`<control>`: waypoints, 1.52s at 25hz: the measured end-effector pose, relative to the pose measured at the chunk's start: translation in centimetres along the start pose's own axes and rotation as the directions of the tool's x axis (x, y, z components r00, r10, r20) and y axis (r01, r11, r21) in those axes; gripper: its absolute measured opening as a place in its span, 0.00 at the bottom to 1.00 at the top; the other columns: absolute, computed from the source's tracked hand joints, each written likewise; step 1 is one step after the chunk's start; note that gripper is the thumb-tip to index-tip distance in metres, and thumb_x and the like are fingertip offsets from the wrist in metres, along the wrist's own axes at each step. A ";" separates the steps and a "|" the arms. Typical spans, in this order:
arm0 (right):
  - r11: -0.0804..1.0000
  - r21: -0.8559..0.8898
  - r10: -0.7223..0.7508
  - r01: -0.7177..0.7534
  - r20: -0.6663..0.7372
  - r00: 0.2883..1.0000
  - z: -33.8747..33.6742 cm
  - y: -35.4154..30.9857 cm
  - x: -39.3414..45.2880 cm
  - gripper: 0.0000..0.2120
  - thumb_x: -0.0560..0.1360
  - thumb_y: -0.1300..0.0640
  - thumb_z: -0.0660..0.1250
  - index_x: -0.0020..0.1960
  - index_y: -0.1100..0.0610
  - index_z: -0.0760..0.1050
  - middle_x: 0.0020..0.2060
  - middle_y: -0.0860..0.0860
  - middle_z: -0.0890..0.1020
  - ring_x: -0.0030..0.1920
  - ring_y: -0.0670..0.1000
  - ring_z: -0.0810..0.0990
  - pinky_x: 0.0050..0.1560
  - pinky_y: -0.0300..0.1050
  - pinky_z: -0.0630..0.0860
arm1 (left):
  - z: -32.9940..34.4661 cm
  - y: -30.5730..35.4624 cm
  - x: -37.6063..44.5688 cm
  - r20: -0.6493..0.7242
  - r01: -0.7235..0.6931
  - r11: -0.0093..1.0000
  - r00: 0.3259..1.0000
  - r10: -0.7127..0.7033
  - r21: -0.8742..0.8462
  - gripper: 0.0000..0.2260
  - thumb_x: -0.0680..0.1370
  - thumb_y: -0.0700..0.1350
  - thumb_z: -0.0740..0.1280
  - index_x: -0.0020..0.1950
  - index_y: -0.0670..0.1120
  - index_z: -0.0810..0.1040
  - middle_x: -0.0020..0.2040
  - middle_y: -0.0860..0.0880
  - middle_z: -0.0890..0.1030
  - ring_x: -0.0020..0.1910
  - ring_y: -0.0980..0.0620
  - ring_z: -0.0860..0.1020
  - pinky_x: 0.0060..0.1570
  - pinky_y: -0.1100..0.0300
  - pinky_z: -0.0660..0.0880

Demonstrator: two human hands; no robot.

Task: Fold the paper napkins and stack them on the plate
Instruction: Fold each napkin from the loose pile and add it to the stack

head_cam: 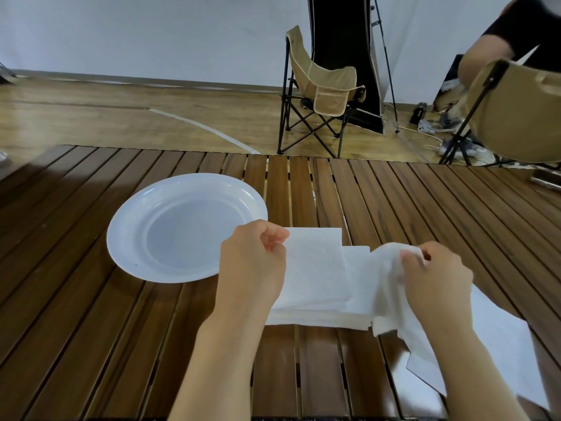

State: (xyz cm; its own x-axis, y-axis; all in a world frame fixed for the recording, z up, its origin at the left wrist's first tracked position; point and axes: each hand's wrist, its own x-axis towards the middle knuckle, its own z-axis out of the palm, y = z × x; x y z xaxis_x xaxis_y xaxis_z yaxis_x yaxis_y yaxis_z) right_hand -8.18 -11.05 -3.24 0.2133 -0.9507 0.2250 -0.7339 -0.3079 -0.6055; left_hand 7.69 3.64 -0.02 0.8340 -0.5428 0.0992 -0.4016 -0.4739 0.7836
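Napkins (318, 284) are sitting in a loose white pile near the middle of the slatted tabletop (91, 329), toward its near edge, just right of the plate (127, 238), which has nothing on it yet. Left hand (252, 262) is pinching the pile's far left corner with curled fingers. Right hand (437, 281) has its fingers bunched around one crumpled napkin (391, 268) lifted off the pile's right side. Folding chair (318, 92) beyond the far edge.

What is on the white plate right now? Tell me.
Nothing lies on the plate: its bowl and most of its rim show bare. The left hand covers a bit of its near-right rim, so that part is hidden.
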 end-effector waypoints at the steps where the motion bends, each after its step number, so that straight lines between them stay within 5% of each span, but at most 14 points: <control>1: 0.998 0.068 0.016 -0.013 -0.040 0.999 -0.3 -0.3 0.1 0.08 0.79 0.58 0.59 0.43 0.61 0.71 0.33 0.55 0.74 0.33 0.51 0.72 0.31 0.40 0.65 | 0.0 0.0 0.0 0.001 -0.003 1.000 1.000 0.003 -0.001 0.09 0.79 0.42 0.63 0.52 0.53 0.80 0.47 0.60 0.76 0.38 0.65 0.72 0.34 0.81 0.61; 6: 0.898 0.435 0.141 -0.071 -0.131 0.981 -0.9 -1.4 0.2 0.09 0.80 0.55 0.57 0.51 0.60 0.71 0.39 0.53 0.74 0.41 0.53 0.73 0.37 0.42 0.68 | 0.0 0.6 -0.4 0.027 -0.061 0.996 0.998 0.063 -0.062 0.08 0.78 0.43 0.65 0.51 0.56 0.79 0.47 0.61 0.78 0.42 0.64 0.75 0.37 0.80 0.64; 10: 0.534 0.823 0.223 -0.194 0.085 0.971 -1.7 -2.6 -0.8 0.05 0.80 0.57 0.59 0.52 0.55 0.74 0.44 0.50 0.76 0.47 0.51 0.76 0.44 0.47 0.75 | 0.1 1.3 -0.7 0.106 -0.115 0.977 0.985 0.135 -0.177 0.05 0.77 0.47 0.67 0.49 0.57 0.80 0.44 0.63 0.80 0.43 0.65 0.78 0.39 0.79 0.70; 12: 0.346 0.912 0.193 -0.218 0.158 0.968 -2.0 -3.3 -1.2 0.05 0.80 0.59 0.61 0.50 0.54 0.76 0.46 0.51 0.79 0.48 0.51 0.79 0.46 0.47 0.78 | 0.3 1.7 -1.0 0.261 -0.035 0.949 0.958 0.121 -0.313 0.04 0.77 0.50 0.67 0.50 0.56 0.79 0.45 0.59 0.82 0.41 0.64 0.81 0.41 0.72 0.76; 14: 0.284 0.940 0.151 -0.187 0.149 0.977 -2.3 -4.1 -1.4 0.06 0.80 0.59 0.61 0.48 0.53 0.76 0.45 0.50 0.80 0.47 0.50 0.80 0.45 0.45 0.79 | 0.6 2.4 -1.6 0.444 0.074 0.926 0.889 0.107 -0.371 0.08 0.76 0.53 0.67 0.54 0.54 0.77 0.46 0.57 0.83 0.39 0.60 0.83 0.38 0.67 0.80; 17: 0.331 0.940 0.106 -0.089 0.056 0.993 -2.9 -5.0 -1.8 0.04 0.80 0.60 0.61 0.49 0.54 0.74 0.41 0.47 0.79 0.44 0.47 0.78 0.41 0.43 0.77 | 1.5 3.3 -2.2 0.539 0.064 0.944 0.832 0.129 -0.324 0.15 0.75 0.60 0.65 0.59 0.56 0.73 0.48 0.58 0.82 0.42 0.59 0.83 0.42 0.65 0.80; 21: 0.318 0.948 0.030 -0.015 0.006 1.000 -3.7 -5.7 -2.3 0.04 0.80 0.60 0.62 0.50 0.54 0.74 0.42 0.48 0.79 0.43 0.46 0.79 0.41 0.42 0.78 | 2.0 4.0 -2.2 0.434 -0.007 0.935 0.884 0.172 -0.354 0.15 0.75 0.58 0.67 0.59 0.59 0.68 0.52 0.61 0.78 0.45 0.63 0.79 0.42 0.69 0.76; 23: 0.284 0.958 0.001 -0.032 0.033 0.999 -3.7 -5.9 -2.4 0.03 0.78 0.61 0.63 0.52 0.56 0.74 0.43 0.50 0.79 0.45 0.49 0.80 0.42 0.45 0.80 | 2.1 4.1 -2.0 0.357 -0.003 0.873 0.912 0.203 -0.489 0.16 0.75 0.52 0.69 0.60 0.58 0.67 0.50 0.58 0.82 0.44 0.60 0.82 0.47 0.63 0.79; 26: 0.266 0.961 -0.068 -0.081 0.102 0.992 -3.5 -5.9 -2.4 0.05 0.75 0.63 0.66 0.50 0.57 0.75 0.42 0.51 0.80 0.44 0.50 0.80 0.43 0.46 0.79 | 0.9 3.9 -1.5 0.144 -0.101 0.828 0.966 0.214 -0.552 0.13 0.77 0.48 0.67 0.59 0.57 0.70 0.41 0.55 0.82 0.31 0.65 0.77 0.34 0.74 0.71; 30: 0.431 0.894 -0.187 -0.124 0.223 0.957 -2.8 -5.8 -2.5 0.07 0.72 0.63 0.68 0.48 0.54 0.80 0.43 0.50 0.83 0.44 0.50 0.81 0.46 0.52 0.80 | -0.8 3.3 -0.8 -0.038 -0.180 0.798 0.980 0.194 -0.576 0.06 0.78 0.45 0.66 0.52 0.55 0.77 0.37 0.56 0.80 0.30 0.62 0.73 0.30 0.75 0.67; 34: 0.520 0.849 -0.261 -0.091 0.259 0.930 -2.0 -5.9 -2.6 0.13 0.69 0.63 0.73 0.52 0.53 0.81 0.47 0.53 0.84 0.50 0.55 0.82 0.53 0.62 0.79 | -1.5 2.7 -0.6 0.016 -0.173 0.818 0.976 0.217 -0.548 0.06 0.75 0.44 0.70 0.49 0.54 0.81 0.42 0.60 0.82 0.42 0.64 0.79 0.35 0.77 0.69; 38: 0.484 0.869 -0.241 -0.102 0.244 0.939 -2.1 -6.0 -2.8 0.10 0.68 0.56 0.75 0.49 0.54 0.83 0.46 0.52 0.84 0.49 0.53 0.82 0.51 0.56 0.77 | -1.9 1.9 -0.3 0.054 -0.224 0.854 0.958 0.281 -0.469 0.10 0.72 0.42 0.73 0.50 0.54 0.80 0.46 0.59 0.82 0.45 0.58 0.82 0.37 0.73 0.72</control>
State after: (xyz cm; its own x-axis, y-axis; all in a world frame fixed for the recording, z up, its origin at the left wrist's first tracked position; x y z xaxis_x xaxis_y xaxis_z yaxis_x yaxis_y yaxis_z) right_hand -5.71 -6.49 1.34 0.5346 -0.8277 0.1705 0.1840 -0.0829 -0.9794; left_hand 7.40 4.22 2.59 0.6660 -0.6906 0.2821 -0.3523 0.0422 0.9349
